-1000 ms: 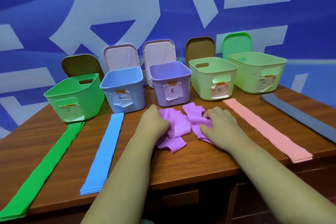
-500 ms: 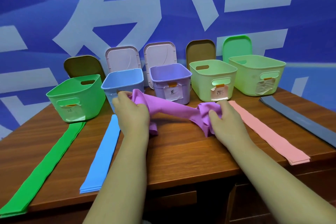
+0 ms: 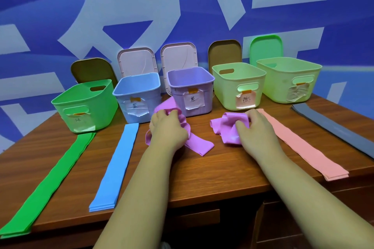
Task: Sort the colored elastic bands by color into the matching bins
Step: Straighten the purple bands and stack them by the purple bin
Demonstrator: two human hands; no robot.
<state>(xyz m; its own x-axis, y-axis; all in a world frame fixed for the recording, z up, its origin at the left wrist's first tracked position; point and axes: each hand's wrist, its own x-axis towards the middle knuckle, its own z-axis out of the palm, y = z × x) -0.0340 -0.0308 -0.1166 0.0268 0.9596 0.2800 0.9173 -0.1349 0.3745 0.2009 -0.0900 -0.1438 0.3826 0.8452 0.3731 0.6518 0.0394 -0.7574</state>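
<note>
My left hand point(image 3: 167, 128) is closed on a crumpled purple band point(image 3: 199, 144) in front of the blue bin point(image 3: 137, 97). A second bunch of purple band point(image 3: 228, 129) is gripped by my right hand point(image 3: 255, 129) in front of the light-green bin point(image 3: 238, 85) with a pink label. Both bunches rest on the wooden table point(image 3: 192, 172), apart from each other. Behind them stands the purple bin point(image 3: 191, 91). Flat stacks of green bands point(image 3: 50, 184), blue bands point(image 3: 117, 166), pink bands point(image 3: 299, 143) and grey bands point(image 3: 336, 127) lie in strips before their bins.
A green bin point(image 3: 85, 105) stands far left and another light-green bin point(image 3: 289, 79) far right. Lids lean against the blue wall behind every bin. The green, pink and grey strips reach the table's front and right edges.
The purple band was stretched between my hands half a second ago. Now it lies in two separate bunches on the table, one under each hand, and my left hand has come down.
</note>
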